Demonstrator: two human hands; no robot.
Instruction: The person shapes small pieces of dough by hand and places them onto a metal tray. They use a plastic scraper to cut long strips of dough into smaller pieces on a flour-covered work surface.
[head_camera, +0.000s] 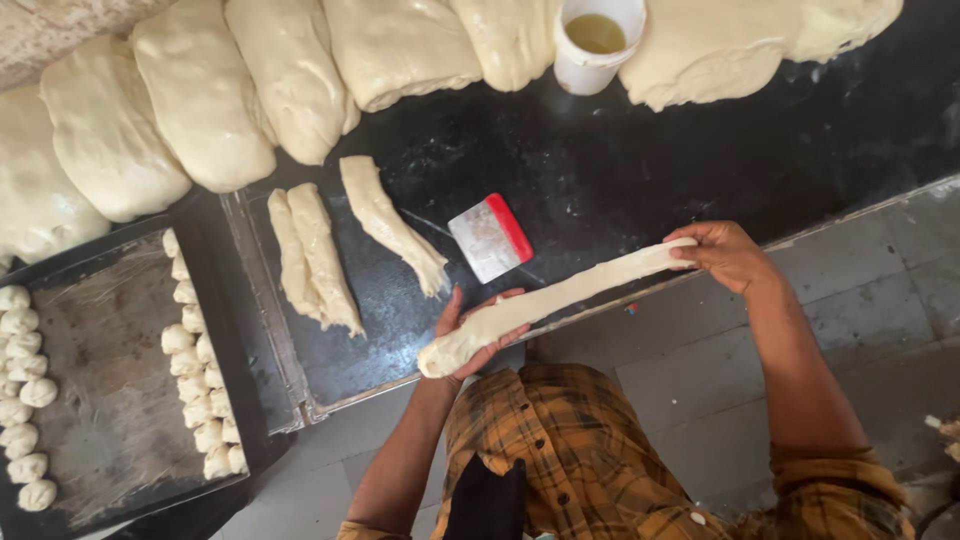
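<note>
Two hands stretch dough rope (560, 296) over counter edge (640, 292); left hand (478, 330) fingers cupping, right hand (728, 255) fingers pinching end.

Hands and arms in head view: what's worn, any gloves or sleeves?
No gloves: left hand and right hand are bare, no rings or watch visible. Forearms bare; the shirt is yellow-and-brown plaid with its sleeves rolled up near the elbows.

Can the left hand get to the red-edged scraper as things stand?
Probably not right away: the left hand lies under one end of the dough rope, whose other end the right hand holds. The scraper lies bare on the black counter just beyond, nothing between.
</note>
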